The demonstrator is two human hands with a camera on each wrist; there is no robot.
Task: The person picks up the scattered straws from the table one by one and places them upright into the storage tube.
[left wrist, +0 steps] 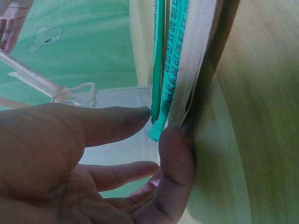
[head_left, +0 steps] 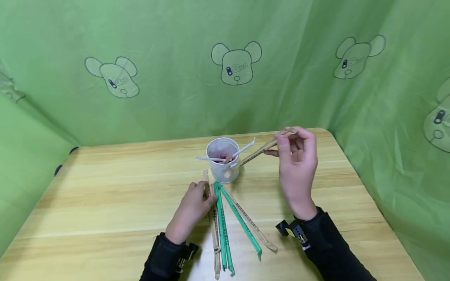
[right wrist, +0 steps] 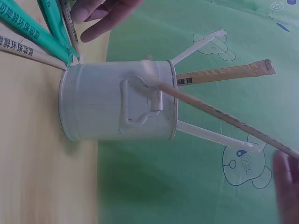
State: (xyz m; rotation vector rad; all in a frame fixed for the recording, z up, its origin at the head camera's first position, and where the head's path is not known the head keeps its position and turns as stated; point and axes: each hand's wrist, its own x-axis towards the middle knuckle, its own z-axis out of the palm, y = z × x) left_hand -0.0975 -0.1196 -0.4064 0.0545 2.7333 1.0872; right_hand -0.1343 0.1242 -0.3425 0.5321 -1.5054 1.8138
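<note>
My right hand [head_left: 299, 164] pinches a brown paper-wrapped straw [head_left: 258, 153] near its upper end. That straw slants down, its lower end beside the outer wall of a small white bucket [head_left: 225, 171] with a wire handle [right wrist: 126, 102]. Two white-wrapped straws [head_left: 246, 147] and a brown-wrapped one [right wrist: 224, 73] lean inside the bucket. Low over the table, my left hand [head_left: 191, 207] pinches the brown-wrapped straws [head_left: 214, 234] near their far ends, its thumb against green-wrapped straws [head_left: 221, 226]. Exactly how many it grips is hidden.
Another green-wrapped straw [head_left: 242, 220] and a brown-wrapped one [head_left: 256, 230] lie fanned out to the right on the wooden table [head_left: 105, 195]. A green curtain [head_left: 175, 109] with printed bear heads hangs behind the table and along its sides.
</note>
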